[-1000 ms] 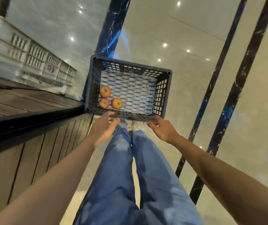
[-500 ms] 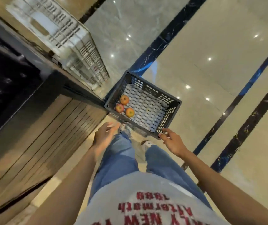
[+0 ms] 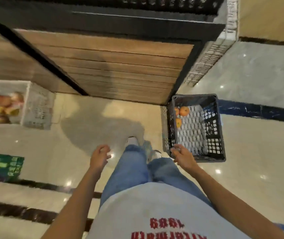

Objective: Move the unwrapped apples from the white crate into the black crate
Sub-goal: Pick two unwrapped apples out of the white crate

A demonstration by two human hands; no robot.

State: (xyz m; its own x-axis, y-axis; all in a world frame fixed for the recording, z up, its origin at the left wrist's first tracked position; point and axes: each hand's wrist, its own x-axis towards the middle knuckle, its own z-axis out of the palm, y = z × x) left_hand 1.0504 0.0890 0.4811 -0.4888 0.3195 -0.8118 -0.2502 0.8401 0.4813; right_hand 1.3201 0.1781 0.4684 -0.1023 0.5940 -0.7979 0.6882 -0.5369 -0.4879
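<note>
A slatted wooden display stand with a black frame (image 3: pixel 120 66) is filling the upper view, and both crates are sitting on the glossy floor at its corners, probably for easy reach. The white perforated plastic crate (image 3: pixel 38 107) is lying far left, holding blurred fruit I cannot count. The black perforated plastic crate (image 3: pixel 213 128) is holding three round orange-red apples (image 3: pixel 184 111). The right hand (image 3: pixel 182 156) is hanging loosely curled over its near corner; the left hand (image 3: pixel 100 156) is hanging half-curled, both carrying nothing.
</note>
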